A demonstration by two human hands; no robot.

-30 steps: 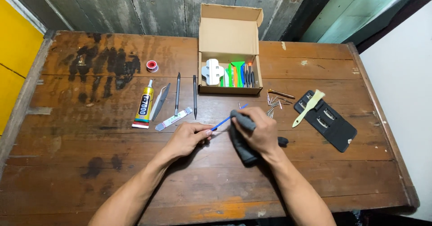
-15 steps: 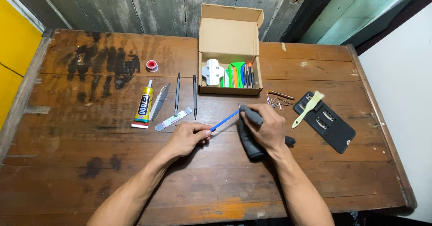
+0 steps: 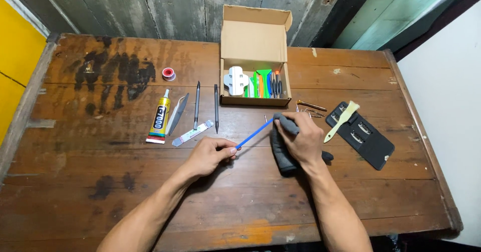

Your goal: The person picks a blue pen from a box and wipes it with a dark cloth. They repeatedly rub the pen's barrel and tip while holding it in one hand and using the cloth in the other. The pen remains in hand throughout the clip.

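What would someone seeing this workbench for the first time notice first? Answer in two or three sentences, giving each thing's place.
At the middle of the wooden table, the left hand pinches a thin blue rod while the right hand presses a dark grey cloth around its far end. Behind them stands an open cardboard box of bright tools, with a yellow glue tube to its left.

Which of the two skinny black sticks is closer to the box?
The right black stick, lying nearest the cardboard box; the other black stick lies beside the tweezers.
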